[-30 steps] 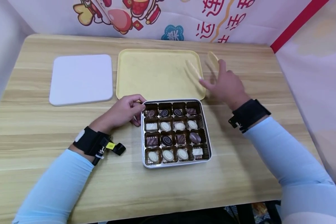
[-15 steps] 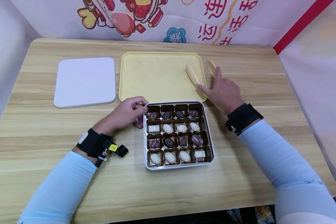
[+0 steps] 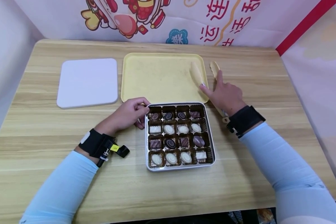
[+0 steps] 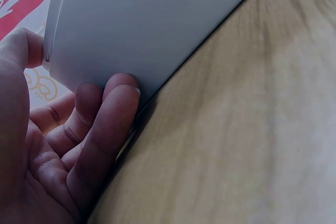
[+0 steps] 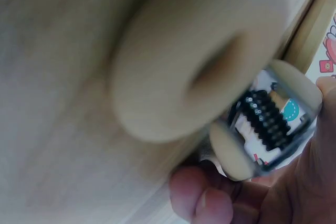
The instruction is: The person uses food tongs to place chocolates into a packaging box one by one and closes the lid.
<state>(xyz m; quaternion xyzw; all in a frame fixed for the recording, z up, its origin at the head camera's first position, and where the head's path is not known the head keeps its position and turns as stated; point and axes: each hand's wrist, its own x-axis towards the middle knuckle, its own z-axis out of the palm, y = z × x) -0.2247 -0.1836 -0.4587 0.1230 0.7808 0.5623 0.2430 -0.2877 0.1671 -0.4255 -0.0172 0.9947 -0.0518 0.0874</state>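
Note:
My left hand (image 3: 127, 112) grips the far left corner of a square metal tin (image 3: 182, 168), thumb on the rim. In the left wrist view, its curled fingers press against the tin's smooth side wall (image 4: 147, 19). Dark, white and purple chocolates (image 3: 172, 158) fill the tin's brown compartments. Beyond the far right corner, my right hand (image 3: 229, 97) holds beige tongs (image 3: 196, 74), their two arms spread apart with nothing between the tips. The right wrist view shows the tongs' black spring (image 5: 266, 120) and a blurred beige ring end (image 5: 152, 93) close to the camera.
A pale yellow tray (image 3: 156, 77) lies behind the tin, with one tongs arm over its right end. To its left is a white board (image 3: 87, 82). A printed wall sheet (image 3: 240, 28) stands along the table's back edge.
The tongs have come slightly nearer to me and their tips are a little closer together. My left hand stays on the tin's corner. The head view has shifted a little.

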